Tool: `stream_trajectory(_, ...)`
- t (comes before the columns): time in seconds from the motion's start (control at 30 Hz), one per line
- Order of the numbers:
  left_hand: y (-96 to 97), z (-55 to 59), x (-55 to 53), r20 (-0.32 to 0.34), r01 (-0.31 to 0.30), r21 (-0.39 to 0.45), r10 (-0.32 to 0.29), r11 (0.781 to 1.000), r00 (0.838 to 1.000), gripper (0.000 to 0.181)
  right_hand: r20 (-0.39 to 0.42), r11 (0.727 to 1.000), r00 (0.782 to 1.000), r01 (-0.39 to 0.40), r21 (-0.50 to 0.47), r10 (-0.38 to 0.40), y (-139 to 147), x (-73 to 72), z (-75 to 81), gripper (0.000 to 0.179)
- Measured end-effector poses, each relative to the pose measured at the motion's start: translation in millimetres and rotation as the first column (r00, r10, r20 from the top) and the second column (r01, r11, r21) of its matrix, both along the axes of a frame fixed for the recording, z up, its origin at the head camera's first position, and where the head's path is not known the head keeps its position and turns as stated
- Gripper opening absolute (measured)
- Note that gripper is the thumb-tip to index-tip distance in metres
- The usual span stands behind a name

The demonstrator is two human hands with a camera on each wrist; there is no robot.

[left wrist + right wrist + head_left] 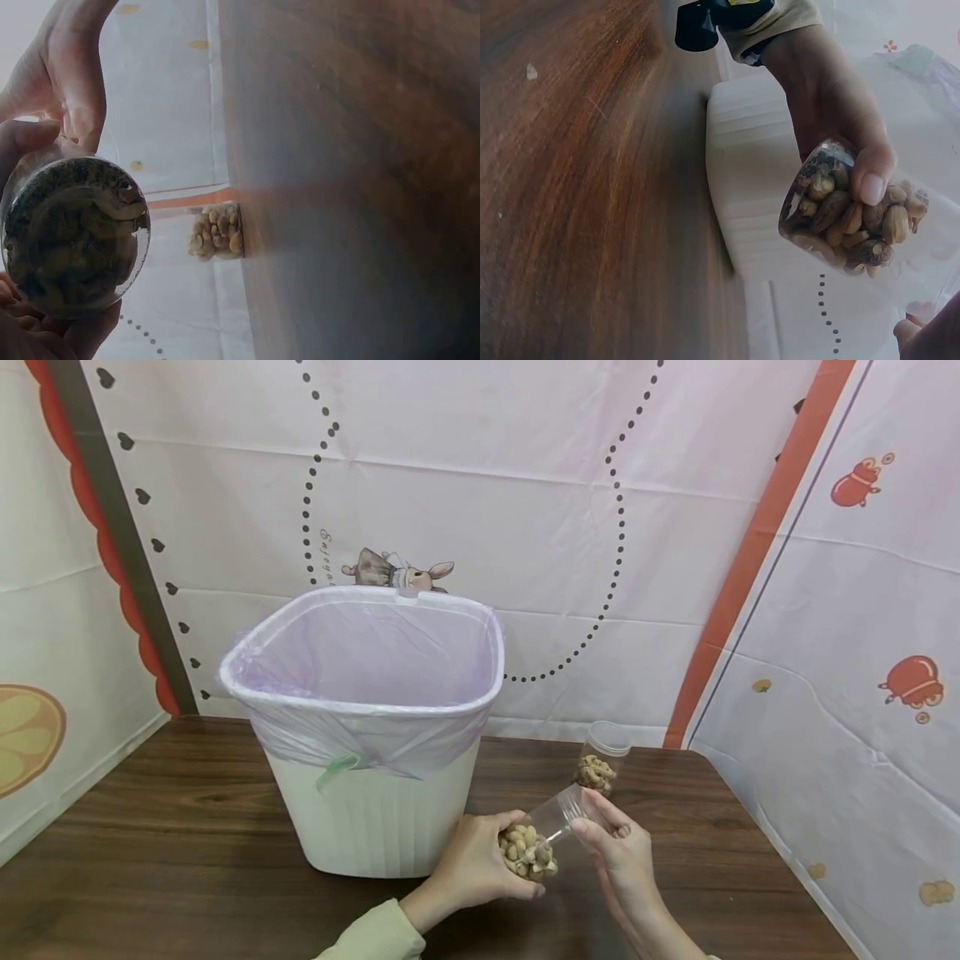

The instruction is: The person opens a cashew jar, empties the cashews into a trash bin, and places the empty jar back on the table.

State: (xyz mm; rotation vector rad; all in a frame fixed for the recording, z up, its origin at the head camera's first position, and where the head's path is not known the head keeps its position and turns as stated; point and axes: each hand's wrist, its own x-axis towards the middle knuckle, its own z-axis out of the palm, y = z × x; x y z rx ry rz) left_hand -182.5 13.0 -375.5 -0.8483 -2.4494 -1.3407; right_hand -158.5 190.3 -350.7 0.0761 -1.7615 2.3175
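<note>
While left hand [480, 862] grips and right hand [619, 852] pinches nut jar [537, 837], long axis slanting, mouth toward upper right.

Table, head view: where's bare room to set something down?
Bare: tabletop between left cloth and bin; also right of the right hand, toward the right cloth. Crowded: right of the bin, with left hand, tilted jar, standing jar.

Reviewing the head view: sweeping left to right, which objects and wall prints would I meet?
Round yellow orange-slice print → white plastic bin lined with purple film → tilted clear jar holding nuts → upright clear jar holding nuts → orange-red stripe → lower red pouch print.
</note>
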Motion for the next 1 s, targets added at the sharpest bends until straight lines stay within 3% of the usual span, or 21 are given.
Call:
stream_trajectory(0.27,1.8,4.0,5.2,-0.005,-0.012,0.022,0.012,1.0,1.0,0.063,-0.034,0.998,0.998,-0.056,0.028,0.057,0.2,-1.6,8.4,0.055)
stream_trajectory(0.53,7.1,2.7,7.5,-0.094,-0.128,-0.044,0.124,0.991,0.988,0.072,0.032,0.999,0.999,-0.032,-0.002,0.032,-3.2,0.1,8.4,0.061)
stream_trajectory(0.63,8.0,1.2,7.5,-0.098,-0.163,-0.069,0.156,0.984,0.983,0.075,0.065,1.0,0.997,-0.029,-0.008,0.029,-4.6,0.7,7.3,0.063)
stream_trajectory(1.0,9.2,0.3,8.0,-0.096,-0.157,-0.092,0.148,0.983,0.984,0.076,0.107,1.0,0.994,0.022,-0.021,-0.02,-10.4,3.4,12.0,0.063)
